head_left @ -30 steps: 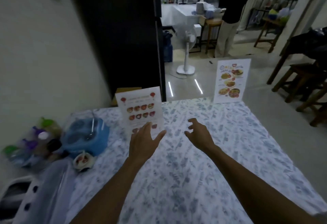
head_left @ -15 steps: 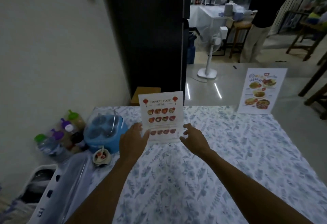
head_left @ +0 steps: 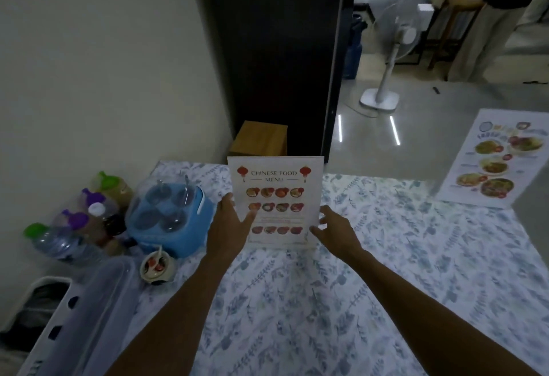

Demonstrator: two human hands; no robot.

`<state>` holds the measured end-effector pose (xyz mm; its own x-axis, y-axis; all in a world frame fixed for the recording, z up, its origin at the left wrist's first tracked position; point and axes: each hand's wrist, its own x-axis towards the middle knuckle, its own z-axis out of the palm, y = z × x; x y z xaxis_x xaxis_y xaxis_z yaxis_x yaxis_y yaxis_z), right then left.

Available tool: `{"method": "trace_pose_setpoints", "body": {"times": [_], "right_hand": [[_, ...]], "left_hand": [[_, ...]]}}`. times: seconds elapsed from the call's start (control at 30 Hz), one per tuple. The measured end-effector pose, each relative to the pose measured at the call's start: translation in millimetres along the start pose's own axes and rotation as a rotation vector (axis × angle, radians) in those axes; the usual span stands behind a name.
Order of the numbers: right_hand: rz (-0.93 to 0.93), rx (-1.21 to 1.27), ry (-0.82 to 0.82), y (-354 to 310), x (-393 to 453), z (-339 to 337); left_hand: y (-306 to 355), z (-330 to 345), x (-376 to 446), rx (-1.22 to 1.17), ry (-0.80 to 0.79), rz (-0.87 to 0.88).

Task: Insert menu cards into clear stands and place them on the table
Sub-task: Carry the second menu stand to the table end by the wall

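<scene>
A plain cream wall (head_left: 98,57) occupies the left side. A tall black panel (head_left: 276,54) stands to its right, with a small light-brown wooden box (head_left: 261,139) at its foot. Beyond the panel lies a glossy grey floor (head_left: 430,126) carrying two short bright light reflections (head_left: 394,130). A white pedestal fan (head_left: 389,57) stands upright on this floor. A dark wooden stool (head_left: 454,27) stands farther back, at upper right.
</scene>
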<state>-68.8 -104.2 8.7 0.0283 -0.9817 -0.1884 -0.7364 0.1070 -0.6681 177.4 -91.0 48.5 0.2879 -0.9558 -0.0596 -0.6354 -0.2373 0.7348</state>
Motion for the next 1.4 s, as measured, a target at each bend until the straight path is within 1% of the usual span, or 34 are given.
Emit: {"method": "trace_pose_setpoints", "body": {"times": [0.13,0.23,0.33,0.43,0.53,0.73,0.83,0.97,1.07,1.2,1.4], "right_hand": [[-0.02,0.077,-0.009,1,11,1],[-0.017,0.088,-0.003,5,17,-5],[-0.005,0.113,0.054,9,21,-15],[0.016,0.121,0.12,9,24,-28],[0.045,0.11,0.18,6,31,-43],[0.089,0.143,0.276,-20,62,-44],[0.081,0.171,0.294,-49,87,-24],[0.051,0.183,0.278,-100,129,23],[0.013,0.184,0.252,-144,162,67],[-0.03,0.211,0.177,-196,201,121],[-0.088,0.176,0.117,-253,247,171]], "left_hand": [[-4,0,14,0.051,0.025,0.028],[3,-4,29,0.124,0.041,0.014],[16,1,43,0.15,0.034,0.058],[35,11,56,0.116,0.014,0.115],[51,18,74,0.085,0.029,0.188],[53,13,127,0.049,-0.007,0.272],[40,-7,163,0.057,0.002,0.329],[7,-55,216,0.061,0.009,0.33],[-29,-96,254,0.11,0.05,0.276],[-79,-148,296,0.207,0.096,0.206],[-125,-199,336,0.256,0.161,0.138]]}}
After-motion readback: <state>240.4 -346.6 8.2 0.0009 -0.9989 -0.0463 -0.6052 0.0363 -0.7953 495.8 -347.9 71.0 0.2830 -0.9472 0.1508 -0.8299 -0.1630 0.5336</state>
